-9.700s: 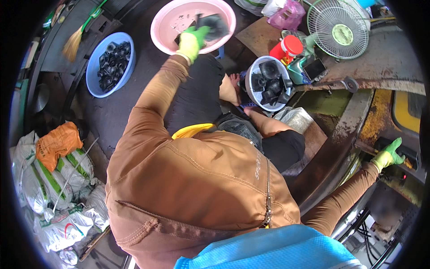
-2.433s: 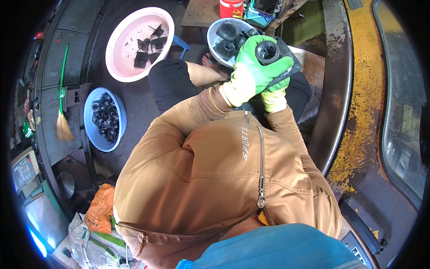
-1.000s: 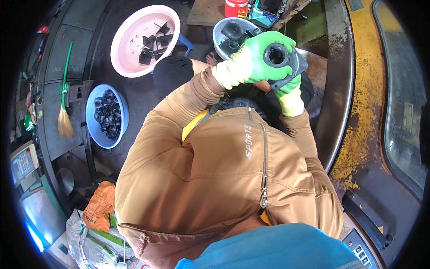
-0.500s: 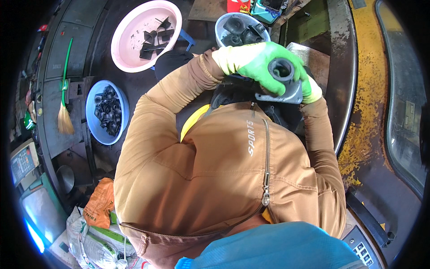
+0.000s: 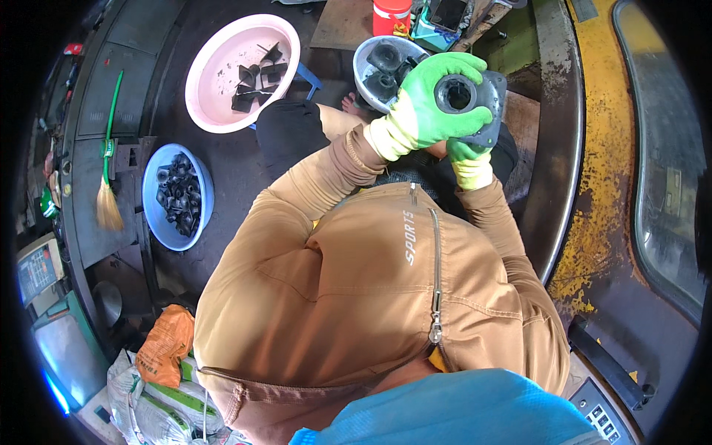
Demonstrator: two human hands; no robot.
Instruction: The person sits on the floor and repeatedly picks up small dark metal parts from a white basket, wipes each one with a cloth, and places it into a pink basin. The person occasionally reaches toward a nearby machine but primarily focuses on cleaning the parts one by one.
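The left hand (image 5: 426, 100), in a green glove with a yellow cuff, is gripping a black part (image 5: 491, 100) above the person's right thigh, in the far right of the scene. Its fingers are spreading around the part's round neck, one digit passing on the far side and one on the near side of the opening, pinching the neck between them. The opening is facing up, and the square plate is sticking out to the right of the glove. The right hand (image 5: 469, 162), gloved alike, is supporting the part from underneath; its fingers are mostly hiding behind the plate, so one cannot tell how tightly they are closing.

Just beyond the left hand, a pale bowl (image 5: 363, 91) is holding more black parts. Farther off, a red jug (image 5: 391, 21) is standing beside a teal box (image 5: 429, 34).

To the left, a pink basin (image 5: 208, 89) is holding black pieces (image 5: 274, 72) toward its right side, with a blue stool leg (image 5: 306, 80) showing just beside it. Nearer, a blue basin (image 5: 150, 200) is resting on the dark floor (image 5: 241, 170), holding small black pieces. A broom (image 5: 108, 152) is leaning at the far left, and an orange bag (image 5: 167, 343) is lying on white sacks (image 5: 152, 408) at the near left.
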